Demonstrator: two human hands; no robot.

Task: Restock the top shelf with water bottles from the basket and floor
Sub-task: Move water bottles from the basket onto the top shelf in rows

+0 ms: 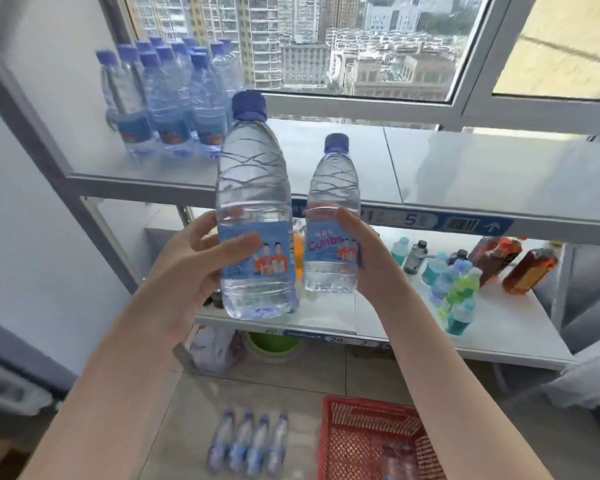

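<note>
Two water bottles are being held upright, one in each hand, in front of a metal shelving unit. The left hand (201,258) is wrapping its fingers and thumb round the blue label of the nearer bottle (253,188). The right hand (364,258) is gripping the label band of the second bottle (333,188), just to the right of the first; whether the two are touching is unclear. Both are wearing purple-blue caps.

Beyond and above both hands, the top shelf (465,168) is stretching across, and a cluster of matching bottles (167,98) is standing on it, up and to the left of the left hand. Behind that, a window (326,46) is showing city buildings.

Below the hands, four more bottles (250,441) are lying in a row on the floor (291,382). Just right of them, under the right forearm, a red basket (371,441) is sitting with something blurred inside.

Right of the right hand, a lower shelf (499,327) is carrying small coloured bottles (454,289) and, farther right, brown bottles (513,265)
</note>
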